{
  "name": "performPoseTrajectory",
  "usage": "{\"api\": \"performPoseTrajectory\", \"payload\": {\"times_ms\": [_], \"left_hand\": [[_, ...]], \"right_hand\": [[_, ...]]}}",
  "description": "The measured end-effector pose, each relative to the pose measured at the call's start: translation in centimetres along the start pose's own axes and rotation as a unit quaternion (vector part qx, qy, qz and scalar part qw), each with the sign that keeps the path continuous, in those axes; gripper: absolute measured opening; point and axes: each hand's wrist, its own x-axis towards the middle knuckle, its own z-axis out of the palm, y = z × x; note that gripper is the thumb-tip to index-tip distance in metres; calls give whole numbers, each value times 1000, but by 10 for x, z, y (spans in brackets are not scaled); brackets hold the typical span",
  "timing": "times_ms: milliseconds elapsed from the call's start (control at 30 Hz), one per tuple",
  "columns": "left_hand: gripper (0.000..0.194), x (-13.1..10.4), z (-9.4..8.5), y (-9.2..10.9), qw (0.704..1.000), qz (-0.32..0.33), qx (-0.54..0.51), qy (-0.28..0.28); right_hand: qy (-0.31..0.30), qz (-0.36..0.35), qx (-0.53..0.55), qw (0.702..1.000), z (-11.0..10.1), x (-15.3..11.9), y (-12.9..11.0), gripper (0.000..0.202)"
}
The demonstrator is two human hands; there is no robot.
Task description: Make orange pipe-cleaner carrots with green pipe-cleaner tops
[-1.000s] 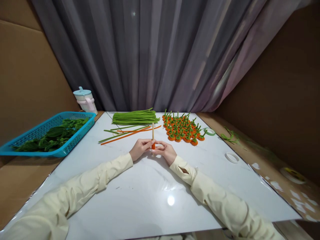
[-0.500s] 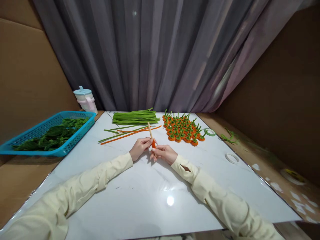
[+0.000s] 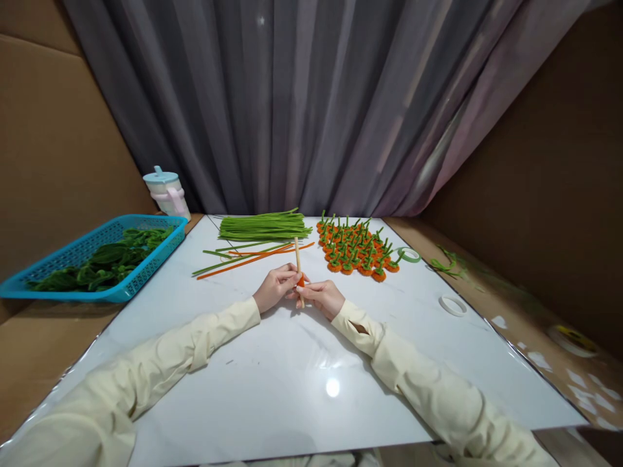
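Near the middle of the table, my left hand [image 3: 276, 289] pinches a thin wooden stick [image 3: 298, 253] that stands almost upright. Orange pipe cleaner [image 3: 301, 281] is wrapped round the stick between my fingertips. My right hand [image 3: 327, 298] is closed on the same wrapped part from the other side. The stick's lower end pokes out beneath the fingers. Much of the orange winding is hidden by both hands. Behind them lie several loose orange pipe cleaners [image 3: 243, 263] and green ones, and a thick bundle of green pipe cleaners [image 3: 263, 227].
Rows of small orange pieces with green stems [image 3: 357, 251] stand at the back right. Beside them are a green tape roll [image 3: 409, 255] and a white tape roll [image 3: 453, 305]. A blue basket [image 3: 124, 290] of green leafy shapes and a lidded cup [image 3: 168, 194] are left.
The stick has turned more upright and shifted slightly right, and its lower end now shows below the fingers. Less of the orange winding is visible. Both hands keep their grip.
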Motion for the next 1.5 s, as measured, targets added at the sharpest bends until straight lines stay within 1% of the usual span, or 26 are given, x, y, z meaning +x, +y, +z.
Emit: {"api": "performPoseTrajectory", "payload": {"times_ms": [133,333,500,700,900,1133,1300,1500], "left_hand": [[38,-1,0,-1,1000,18,10,-2],[38,-3,3,-1,1000,21,16,1],[37,-1,1,-2,1000,17,12,9],[36,1,-1,-3,998,42,30,47],[36,-1,3,-4,995,43,39,81],[37,-1,3,-3,996,41,59,57],[37,-2,5,-3,993,53,88,58],[37,-1,9,-3,992,62,92,61]], "right_hand": [[-4,-7,-9,1000,-1,-1,-1,30],[-3,-10,-15,1000,-4,1,1,31],[7,-6,-4,1000,-4,5,4,33],[43,1,24,999,-3,7,3,29],[45,11,31,998,-3,7,1,32],[56,3,27,998,-2,5,2,33],[67,-11,24,997,-3,5,3,31],[78,-20,32,996,-4,5,4,31]]}}
